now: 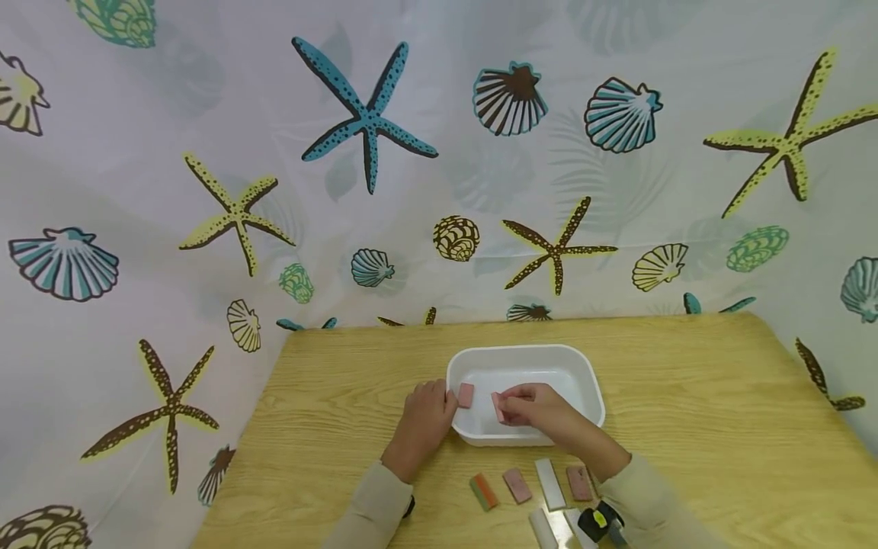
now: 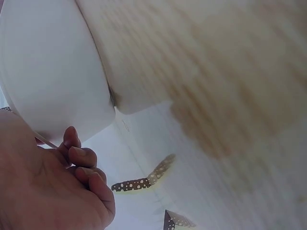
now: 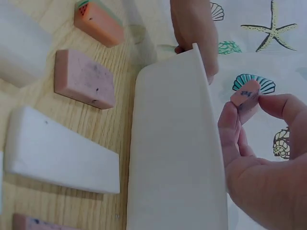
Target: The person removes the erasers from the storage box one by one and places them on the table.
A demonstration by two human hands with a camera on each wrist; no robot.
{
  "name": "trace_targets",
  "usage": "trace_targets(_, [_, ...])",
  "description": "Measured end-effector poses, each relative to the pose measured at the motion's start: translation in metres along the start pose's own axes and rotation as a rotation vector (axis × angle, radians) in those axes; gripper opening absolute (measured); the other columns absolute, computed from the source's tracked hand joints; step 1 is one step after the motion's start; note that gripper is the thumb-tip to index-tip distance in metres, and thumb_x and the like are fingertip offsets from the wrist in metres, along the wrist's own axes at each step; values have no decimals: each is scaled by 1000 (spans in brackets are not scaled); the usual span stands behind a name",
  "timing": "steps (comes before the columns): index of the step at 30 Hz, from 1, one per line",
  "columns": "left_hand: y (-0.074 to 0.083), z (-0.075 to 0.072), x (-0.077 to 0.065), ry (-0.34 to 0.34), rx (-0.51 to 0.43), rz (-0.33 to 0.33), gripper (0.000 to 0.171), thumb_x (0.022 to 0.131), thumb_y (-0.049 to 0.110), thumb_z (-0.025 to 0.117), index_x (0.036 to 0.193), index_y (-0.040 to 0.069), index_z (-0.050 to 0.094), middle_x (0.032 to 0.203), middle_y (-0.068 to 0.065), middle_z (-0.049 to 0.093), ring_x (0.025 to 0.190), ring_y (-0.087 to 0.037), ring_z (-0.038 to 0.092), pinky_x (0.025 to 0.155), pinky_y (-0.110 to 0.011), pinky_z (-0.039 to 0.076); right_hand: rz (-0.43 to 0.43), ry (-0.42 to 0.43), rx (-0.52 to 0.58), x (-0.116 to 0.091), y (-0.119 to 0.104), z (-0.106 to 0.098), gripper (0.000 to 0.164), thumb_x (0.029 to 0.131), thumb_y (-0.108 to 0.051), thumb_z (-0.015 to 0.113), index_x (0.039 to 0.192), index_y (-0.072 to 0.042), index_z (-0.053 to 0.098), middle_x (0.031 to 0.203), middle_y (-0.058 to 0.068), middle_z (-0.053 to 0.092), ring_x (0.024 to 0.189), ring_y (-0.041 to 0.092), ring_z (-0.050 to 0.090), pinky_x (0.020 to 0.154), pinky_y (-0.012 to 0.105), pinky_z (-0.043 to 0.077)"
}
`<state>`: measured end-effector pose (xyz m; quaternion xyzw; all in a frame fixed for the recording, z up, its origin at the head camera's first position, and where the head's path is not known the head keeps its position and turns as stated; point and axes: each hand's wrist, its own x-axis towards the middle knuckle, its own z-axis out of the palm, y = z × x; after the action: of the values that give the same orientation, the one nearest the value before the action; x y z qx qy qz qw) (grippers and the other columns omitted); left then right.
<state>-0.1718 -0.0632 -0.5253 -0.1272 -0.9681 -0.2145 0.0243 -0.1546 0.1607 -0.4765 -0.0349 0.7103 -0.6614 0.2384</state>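
Observation:
My right hand (image 1: 538, 404) pinches a pink eraser (image 3: 247, 98) between thumb and fingertips, over the inside of a white plastic tub (image 1: 524, 440). Blue ink marks show on the held eraser's end. Another pink eraser (image 1: 466, 395) lies inside the tub near its left wall. At the tub's left rim, my left hand (image 1: 427, 415) grips the edge with curled fingers (image 2: 82, 155). On the near side of the tub are a pink eraser (image 3: 85, 79) with dark smudges, an orange and green eraser (image 1: 483, 492) and a long white eraser (image 1: 550, 484).
Further erasers lie close to the right forearm, among them a pink one (image 1: 579, 483) and a white one (image 1: 543, 529). The wooden table (image 1: 706, 427) meets a shell-and-starfish patterned curtain (image 1: 411, 229) at the back and sides.

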Motion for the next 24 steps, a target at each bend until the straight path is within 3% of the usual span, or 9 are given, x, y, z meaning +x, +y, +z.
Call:
trace_targets(11, [-2, 3, 0, -11, -7, -3, 27, 98, 29, 32, 77, 15, 43, 69, 2, 41, 66, -18, 38, 64, -33, 31, 29, -138, 151, -33, -2, -9, 39, 92, -14, 50, 118, 15, 46, 110, 20, 56, 91, 18, 60, 83, 31, 48])
trace_targets(20, [1, 0, -2, 5, -15, 24, 26, 98, 25, 37, 75, 14, 42, 67, 2, 40, 64, -18, 37, 63, -33, 31, 23, -162, 74, -64, 11, -11, 36, 91, -14, 54, 116, 12, 50, 100, 10, 62, 94, 25, 60, 84, 39, 47])
trace_targets(24, [-2, 1, 0, 9, -14, 24, 25, 98, 25, 37, 75, 14, 43, 67, 2, 40, 63, -18, 37, 62, -33, 31, 38, -141, 38, -79, 18, -6, 36, 91, -16, 57, 115, 9, 51, 97, 11, 62, 91, 25, 60, 83, 42, 47])
